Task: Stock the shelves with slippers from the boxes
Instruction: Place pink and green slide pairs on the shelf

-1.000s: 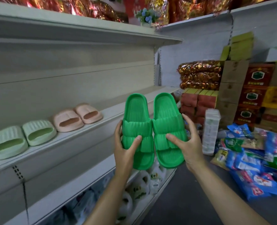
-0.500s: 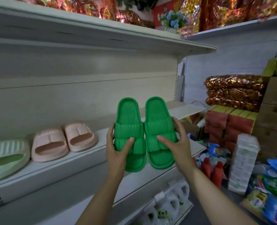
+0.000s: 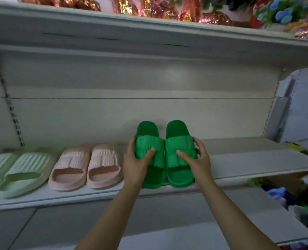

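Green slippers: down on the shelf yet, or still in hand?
In hand: left hand and right hand grip the green slippers at the shelf; contact cannot tell.

foil-wrapped packs [image 3: 149, 8] on top ledge; blue flowers [image 3: 283, 11] top right; packets [image 3: 279, 195] lower right

Two bare forearms in view, no sleeves showing anywhere up to the bottom edge of the frame. Left hand [image 3: 136, 164]: no ring, no watch, no wristband, no glove. Right hand [image 3: 198, 162]: same story, nothing worn on wrist or fingers. Nails look short and plain on the thumbs, as far as the blur lets one tell. Both forearms slim, running out of frame approx. at elbow level, so whatever's worn above that isn't visible. No marks or jewellery to be made out.
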`<state>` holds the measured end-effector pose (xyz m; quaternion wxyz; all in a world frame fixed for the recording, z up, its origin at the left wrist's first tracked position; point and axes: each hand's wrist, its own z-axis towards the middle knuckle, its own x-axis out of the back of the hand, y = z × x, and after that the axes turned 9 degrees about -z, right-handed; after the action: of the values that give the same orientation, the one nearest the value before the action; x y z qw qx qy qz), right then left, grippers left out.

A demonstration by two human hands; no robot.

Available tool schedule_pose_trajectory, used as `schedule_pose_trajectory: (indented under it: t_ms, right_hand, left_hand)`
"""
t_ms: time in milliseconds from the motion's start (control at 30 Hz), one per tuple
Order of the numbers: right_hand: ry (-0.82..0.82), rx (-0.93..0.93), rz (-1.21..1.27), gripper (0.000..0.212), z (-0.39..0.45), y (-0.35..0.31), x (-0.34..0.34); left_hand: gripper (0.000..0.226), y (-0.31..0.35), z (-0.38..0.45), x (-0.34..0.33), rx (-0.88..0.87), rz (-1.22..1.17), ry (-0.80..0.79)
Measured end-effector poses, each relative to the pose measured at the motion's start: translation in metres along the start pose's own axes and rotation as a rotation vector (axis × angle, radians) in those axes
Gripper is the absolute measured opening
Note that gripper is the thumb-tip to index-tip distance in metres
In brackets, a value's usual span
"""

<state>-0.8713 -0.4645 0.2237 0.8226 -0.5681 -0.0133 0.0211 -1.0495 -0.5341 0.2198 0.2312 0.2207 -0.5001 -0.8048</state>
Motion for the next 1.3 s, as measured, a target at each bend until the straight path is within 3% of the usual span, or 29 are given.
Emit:
schedule_pose_trajectory:
  t_ms: [200, 367, 533, 767, 1300]
  right_hand:
    - [-0.16, -0.168, -0.056, 0.055, 0.043, 0.023, -0.01]
    - [-0.21, -0.121, -0.285, 0.043, 0.051, 0.026, -0.015]
    - [-0.237, 0.053, -0.681, 0.082, 0.042, 0.027, -0.023]
    - [-0.187, 0.024, -0.877, 0.077, 0.035, 0.015, -0.03]
    - [-0.143, -0.005, -0.913, 0.076, 0.035, 0.011, -0.033]
  left_hand:
    - [0.075, -0.015, 0.021, -0.006, 0.117, 0.562, -0.006]
    - [0.07, -0.014, 0.014, -0.008, 0.069, 0.84, -0.031]
    - [0.094, -0.009, 0.004, -0.017, 0.132, 0.913, -0.088]
    - [0.093, -0.008, 0.023, -0.016, 0.168, 0.872, -0.159]
    - [0.089, -0.017, 0.028, -0.013, 0.088, 0.835, -0.197]
